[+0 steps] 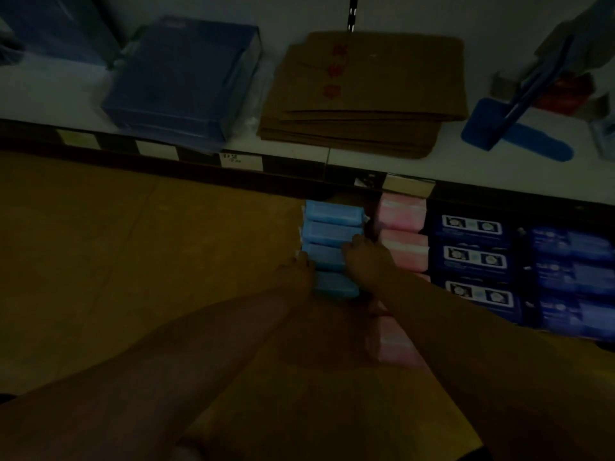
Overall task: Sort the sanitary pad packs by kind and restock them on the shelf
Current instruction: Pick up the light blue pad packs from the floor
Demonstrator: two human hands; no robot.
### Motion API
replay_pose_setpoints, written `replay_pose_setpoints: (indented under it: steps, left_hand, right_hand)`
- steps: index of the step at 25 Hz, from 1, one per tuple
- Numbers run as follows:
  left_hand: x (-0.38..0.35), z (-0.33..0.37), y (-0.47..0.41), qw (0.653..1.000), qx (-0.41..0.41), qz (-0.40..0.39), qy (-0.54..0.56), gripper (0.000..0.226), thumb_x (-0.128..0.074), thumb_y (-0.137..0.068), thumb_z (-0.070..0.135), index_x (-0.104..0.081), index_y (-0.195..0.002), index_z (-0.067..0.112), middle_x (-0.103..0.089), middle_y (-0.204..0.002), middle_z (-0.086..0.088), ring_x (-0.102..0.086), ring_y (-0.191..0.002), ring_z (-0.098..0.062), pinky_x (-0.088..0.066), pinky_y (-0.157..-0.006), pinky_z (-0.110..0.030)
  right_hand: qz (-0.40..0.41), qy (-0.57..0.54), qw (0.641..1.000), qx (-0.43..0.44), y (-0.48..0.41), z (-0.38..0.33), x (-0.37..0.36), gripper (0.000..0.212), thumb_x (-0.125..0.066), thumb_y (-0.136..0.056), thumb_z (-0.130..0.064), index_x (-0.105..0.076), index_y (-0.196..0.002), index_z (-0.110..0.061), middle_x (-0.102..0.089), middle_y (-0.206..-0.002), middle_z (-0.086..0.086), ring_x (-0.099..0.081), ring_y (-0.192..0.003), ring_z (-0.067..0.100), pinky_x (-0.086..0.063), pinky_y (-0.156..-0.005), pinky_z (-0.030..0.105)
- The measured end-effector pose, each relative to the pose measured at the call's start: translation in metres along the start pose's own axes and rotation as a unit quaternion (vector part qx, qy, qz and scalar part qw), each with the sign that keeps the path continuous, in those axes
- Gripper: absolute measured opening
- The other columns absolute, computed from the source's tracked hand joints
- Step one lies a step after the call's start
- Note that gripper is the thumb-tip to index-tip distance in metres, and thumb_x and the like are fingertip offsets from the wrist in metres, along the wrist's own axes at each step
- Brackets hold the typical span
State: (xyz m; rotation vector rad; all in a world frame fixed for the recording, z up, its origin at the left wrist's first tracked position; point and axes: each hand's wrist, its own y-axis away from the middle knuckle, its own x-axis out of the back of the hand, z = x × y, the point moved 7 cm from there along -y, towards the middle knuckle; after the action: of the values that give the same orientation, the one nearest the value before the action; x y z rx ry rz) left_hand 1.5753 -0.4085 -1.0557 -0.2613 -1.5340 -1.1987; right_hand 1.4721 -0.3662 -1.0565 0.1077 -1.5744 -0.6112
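A row of several light blue pad packs (327, 234) lies on the brown cardboard shelf liner (133, 261) in dim light. My left hand (298, 274) presses against the row's left side near the front. My right hand (362, 257) rests on the row's right side, fingers over the third pack. Right of them stands a row of pink packs (402, 227), then dark blue packs (472, 257) with white labels, then lighter blue packs (572, 277). One more pink pack (396, 341) shows under my right forearm.
Above the black shelf edge with price tags (233, 159), the white upper shelf (366, 15) carries a blue plastic-wrapped bundle (179, 81), flattened cardboard boxes (362, 91) and a blue scoop-like tool (512, 128). The liner stretches bare to the left.
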Motion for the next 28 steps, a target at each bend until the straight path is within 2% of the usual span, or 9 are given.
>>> replay_pose_setpoints:
  steps: [4, 10, 12, 15, 18, 21, 23, 25, 28]
  left_hand:
    - [-0.007, -0.002, -0.002, 1.0, -0.009, -0.006, -0.004, 0.044, -0.044, -0.094, 0.011, -0.035, -0.136, 0.003, -0.03, -0.142, -0.013, -0.039, -0.126, -0.034, -0.037, -0.102, -0.041]
    - [-0.013, -0.003, -0.006, 0.998, -0.022, -0.028, 0.051, 0.04, -0.041, -0.098, 0.016, -0.035, -0.136, 0.005, -0.04, -0.14, -0.015, -0.044, -0.124, -0.026, -0.038, -0.099, -0.029]
    - [-0.009, -0.011, -0.004, 0.997, -0.01, -0.006, 0.079, 0.035, -0.04, -0.099, 0.015, -0.041, -0.132, 0.006, -0.045, -0.137, -0.014, -0.047, -0.121, -0.027, -0.038, -0.093, -0.027]
    - [0.003, -0.025, 0.006, 0.992, 0.004, 0.01, 0.129, 0.038, -0.051, -0.093, 0.016, -0.046, -0.129, 0.009, -0.048, -0.133, -0.012, -0.047, -0.119, -0.027, -0.037, -0.096, -0.031]
    - [0.022, -0.031, 0.019, 0.976, -0.045, -0.002, 0.213, 0.049, -0.066, -0.084, 0.018, -0.047, -0.129, 0.01, -0.048, -0.133, -0.008, -0.047, -0.12, -0.02, -0.035, -0.091, -0.018]
    - [0.056, -0.036, 0.031, 0.956, -0.085, -0.013, 0.281, 0.051, -0.073, -0.078, 0.016, -0.05, -0.123, 0.015, -0.052, -0.123, -0.002, -0.048, -0.112, -0.011, -0.035, -0.079, -0.008]
    - [0.085, -0.036, 0.037, 0.933, -0.099, -0.032, 0.346, 0.039, -0.074, -0.076, 0.013, -0.053, -0.107, 0.025, -0.053, -0.11, 0.01, -0.052, -0.102, -0.005, -0.042, -0.071, -0.006]
    - [0.111, -0.034, 0.043, 0.902, -0.108, -0.057, 0.415, 0.035, -0.075, -0.075, 0.013, -0.054, -0.098, 0.03, -0.055, -0.104, 0.013, -0.054, -0.095, 0.0, -0.048, -0.071, -0.007]
    - [0.14, -0.037, 0.043, 0.869, -0.115, -0.056, 0.477, 0.035, -0.073, -0.075, 0.012, -0.056, -0.103, 0.026, -0.06, -0.11, 0.005, -0.058, -0.102, -0.008, -0.052, -0.082, -0.019]
  right_hand:
    - [-0.007, 0.01, 1.0, 0.004, -0.004, 0.0, -0.003, 0.038, -0.044, -0.095, -0.014, -0.038, -0.131, -0.001, -0.041, -0.13, 0.02, -0.049, -0.116, 0.035, -0.042, -0.093, 0.041]
    - [-0.03, -0.007, 1.0, -0.006, -0.009, 0.0, -0.008, 0.04, -0.048, -0.094, -0.01, -0.039, -0.132, 0.0, -0.039, -0.133, 0.02, -0.05, -0.117, 0.034, -0.044, -0.092, 0.04]
    - [-0.03, -0.054, 0.998, -0.017, -0.01, 0.005, -0.01, 0.044, -0.053, -0.092, -0.013, -0.04, -0.133, -0.001, -0.039, -0.133, 0.019, -0.049, -0.118, 0.032, -0.043, -0.094, 0.038]
    - [-0.037, -0.148, 0.988, -0.021, -0.009, 0.011, -0.006, 0.054, -0.063, -0.086, -0.022, -0.042, -0.133, -0.004, -0.04, -0.133, 0.017, -0.048, -0.118, 0.029, -0.042, -0.093, 0.032]
    - [-0.048, -0.275, 0.96, -0.031, -0.002, 0.021, 0.011, 0.055, -0.07, -0.08, -0.019, -0.049, -0.129, -0.007, -0.046, -0.13, 0.013, -0.048, -0.117, 0.026, -0.039, -0.083, 0.023]
    - [-0.029, -0.427, 0.901, -0.066, 0.003, 0.041, 0.033, 0.051, -0.073, -0.076, -0.012, -0.054, -0.123, -0.007, -0.048, -0.125, 0.01, -0.049, -0.113, 0.026, -0.043, -0.086, 0.029]
    - [0.003, -0.568, 0.82, -0.074, 0.007, 0.053, 0.05, 0.039, -0.072, -0.074, -0.003, -0.057, -0.11, -0.008, -0.052, -0.118, 0.015, -0.052, -0.105, 0.029, -0.047, -0.087, 0.04]
    - [0.036, -0.665, 0.743, -0.07, 0.011, 0.063, 0.07, 0.029, -0.068, -0.075, 0.001, -0.058, -0.096, -0.014, -0.055, -0.107, 0.016, -0.055, -0.099, 0.033, -0.047, -0.087, 0.048]
    - [0.081, -0.778, 0.621, -0.041, 0.016, 0.068, 0.106, 0.022, -0.061, -0.08, 0.004, -0.058, -0.09, -0.015, -0.06, -0.097, 0.013, -0.063, -0.087, 0.028, -0.051, -0.079, 0.042]
